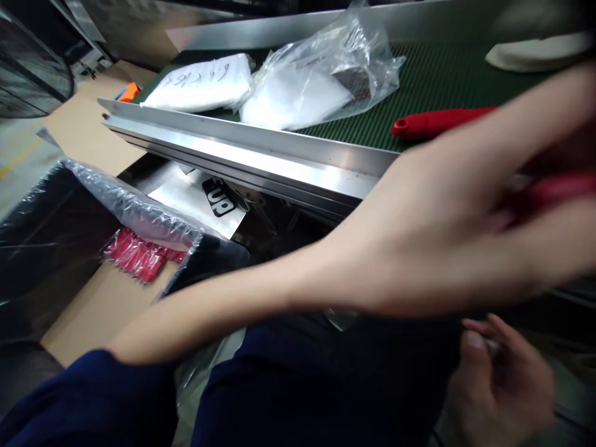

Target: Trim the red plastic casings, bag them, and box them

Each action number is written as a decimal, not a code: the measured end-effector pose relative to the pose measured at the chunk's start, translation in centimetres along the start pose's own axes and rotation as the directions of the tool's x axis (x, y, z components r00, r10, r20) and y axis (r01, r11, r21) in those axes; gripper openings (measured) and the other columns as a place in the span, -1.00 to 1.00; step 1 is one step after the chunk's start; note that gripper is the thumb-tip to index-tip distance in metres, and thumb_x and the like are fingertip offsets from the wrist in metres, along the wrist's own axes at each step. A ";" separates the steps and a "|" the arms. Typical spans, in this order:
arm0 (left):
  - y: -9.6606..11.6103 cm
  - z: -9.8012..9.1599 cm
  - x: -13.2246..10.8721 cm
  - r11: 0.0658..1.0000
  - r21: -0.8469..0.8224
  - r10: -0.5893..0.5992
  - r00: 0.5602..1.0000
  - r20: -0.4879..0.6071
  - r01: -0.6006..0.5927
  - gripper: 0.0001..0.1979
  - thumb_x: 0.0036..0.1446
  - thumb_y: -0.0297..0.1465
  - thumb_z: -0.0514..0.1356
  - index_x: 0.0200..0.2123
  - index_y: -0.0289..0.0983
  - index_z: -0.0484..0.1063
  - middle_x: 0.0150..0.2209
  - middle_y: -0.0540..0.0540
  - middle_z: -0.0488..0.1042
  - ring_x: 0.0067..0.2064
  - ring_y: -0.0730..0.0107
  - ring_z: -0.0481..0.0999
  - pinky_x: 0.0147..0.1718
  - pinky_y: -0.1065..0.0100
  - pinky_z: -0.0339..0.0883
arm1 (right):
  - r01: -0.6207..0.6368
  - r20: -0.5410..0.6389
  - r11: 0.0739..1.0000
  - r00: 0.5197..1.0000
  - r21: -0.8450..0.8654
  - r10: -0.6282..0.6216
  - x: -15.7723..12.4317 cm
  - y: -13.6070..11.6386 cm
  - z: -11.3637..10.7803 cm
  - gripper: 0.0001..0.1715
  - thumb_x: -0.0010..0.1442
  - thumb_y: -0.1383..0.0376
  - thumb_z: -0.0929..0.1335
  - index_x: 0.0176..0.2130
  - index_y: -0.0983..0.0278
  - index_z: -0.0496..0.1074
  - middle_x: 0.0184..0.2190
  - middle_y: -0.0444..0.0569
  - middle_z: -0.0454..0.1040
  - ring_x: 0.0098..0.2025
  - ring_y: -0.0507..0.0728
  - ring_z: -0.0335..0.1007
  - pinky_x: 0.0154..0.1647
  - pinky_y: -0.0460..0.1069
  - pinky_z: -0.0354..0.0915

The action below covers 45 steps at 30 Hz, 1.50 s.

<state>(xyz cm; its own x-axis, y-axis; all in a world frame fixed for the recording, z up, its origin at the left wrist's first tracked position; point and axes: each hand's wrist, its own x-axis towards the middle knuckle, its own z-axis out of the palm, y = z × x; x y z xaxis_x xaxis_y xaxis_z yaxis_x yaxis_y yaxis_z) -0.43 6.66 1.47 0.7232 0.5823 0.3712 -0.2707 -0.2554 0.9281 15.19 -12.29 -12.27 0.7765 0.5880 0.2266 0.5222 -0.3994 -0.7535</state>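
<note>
My left hand [447, 236] reaches across to the right in front of the conveyor, smeared by motion. Its thumb and fingers close around a red piece [563, 186], which is blurred too. A similar red piece [437, 122] lies on the green belt [433, 74] just beyond the hand. My right hand [503, 379] sits low at the bottom right above my dark blue lap. Its fingers are curled in a pinch on something small and pale that I cannot make out.
A metal rail [242, 146] edges the belt. Two clear plastic bags with white contents [205, 84] [321, 81] lie on the belt, and a white item [535, 53] lies far right. At the left, a plastic-lined box [84, 205] holds several red pieces [139, 254]. An orange object [128, 92] lies beyond.
</note>
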 end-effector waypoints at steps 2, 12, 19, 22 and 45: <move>-0.6 0.2 -1.9 0.990 0.140 -0.038 0.999 0.007 0.037 -0.54 0.16 -0.50 -0.17 -0.04 -0.64 0.36 -0.17 -0.14 0.41 -0.13 0.28 0.50 -0.15 0.24 0.40 | -0.128 0.034 0.974 0.992 0.185 0.124 0.2 -2.1 -0.8 -0.42 0.18 0.08 0.36 0.12 0.28 0.38 -0.28 -0.01 0.46 -0.36 0.09 0.37 -0.30 0.04 0.35; -4.5 4.5 -11.8 0.803 0.562 0.099 0.975 0.201 -0.197 -0.71 0.13 -0.62 0.09 -0.04 -0.49 0.34 -0.19 -0.33 0.55 -0.11 0.19 0.50 0.13 0.08 0.30 | -0.540 0.457 0.702 0.825 0.465 0.332 0.6 -6.3 -0.5 -0.50 0.05 0.10 0.48 -0.03 0.19 0.45 -0.47 -0.14 0.41 -0.57 -0.06 0.20 -0.64 -0.17 0.21; -4.4 4.0 -11.5 0.905 0.426 0.041 0.996 -0.073 -0.006 -0.59 0.03 -0.69 0.13 -0.01 -0.38 0.35 -0.14 -0.25 0.45 -0.04 0.26 0.43 0.05 0.19 0.37 | -0.258 0.417 0.879 0.906 0.401 0.076 1.0 -4.0 -1.7 -0.54 0.17 0.20 0.41 0.06 0.20 0.42 -0.34 -0.06 0.47 -0.47 0.02 0.35 -0.50 -0.08 0.31; -4.2 3.7 -11.2 0.941 0.257 -0.153 0.955 -0.254 0.220 -0.59 0.07 -0.66 0.15 -0.01 -0.26 0.35 -0.11 -0.17 0.38 -0.06 0.32 0.43 -0.10 0.33 0.40 | -0.141 0.464 0.928 0.885 0.345 -0.038 1.3 -4.2 -1.9 -0.71 0.20 0.22 0.39 -0.05 0.15 0.48 -0.28 -0.06 0.51 -0.34 0.05 0.45 -0.41 -0.11 0.35; -3.3 5.2 -10.8 0.345 -0.796 -0.824 0.567 -0.003 0.498 -0.70 0.11 -0.41 0.27 -0.06 -0.20 0.41 -0.11 -0.12 0.42 -0.15 0.32 0.47 -0.19 0.32 0.40 | -0.493 0.540 0.709 0.821 0.504 0.186 1.3 -6.8 0.2 -0.65 0.24 0.05 0.35 -0.06 0.18 0.39 -0.47 -0.18 0.40 -0.55 -0.05 0.29 -0.60 -0.16 0.25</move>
<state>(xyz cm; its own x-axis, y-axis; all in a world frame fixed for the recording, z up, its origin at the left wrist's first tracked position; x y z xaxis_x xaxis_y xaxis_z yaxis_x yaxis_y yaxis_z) -4.00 -2.83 -5.73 0.6313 0.5426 -0.5542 -0.2391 0.8159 0.5265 12.56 -8.63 -6.98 0.5445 0.7879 -0.2876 -0.1898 -0.2183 -0.9573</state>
